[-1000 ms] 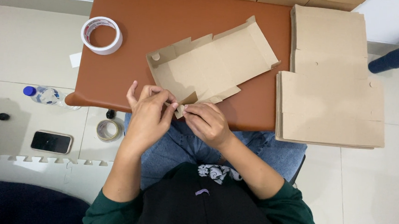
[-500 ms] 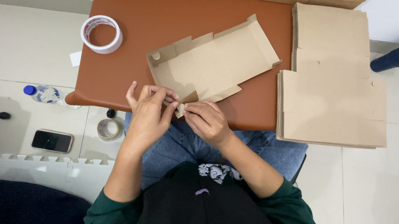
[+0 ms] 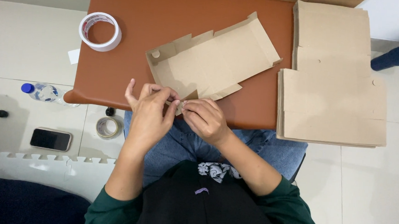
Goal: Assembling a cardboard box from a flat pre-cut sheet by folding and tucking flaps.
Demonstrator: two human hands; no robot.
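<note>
One cardboard box blank, two hands.

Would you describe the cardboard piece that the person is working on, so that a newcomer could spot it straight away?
Start at the brown table. At its near edge, both hands, the left hand and right hand, pinch a flap of a partly folded cardboard box blank lying at an angle. Unlike the neat stack of flat blanks to its right, it is single, skewed, with raised flaps.
</note>
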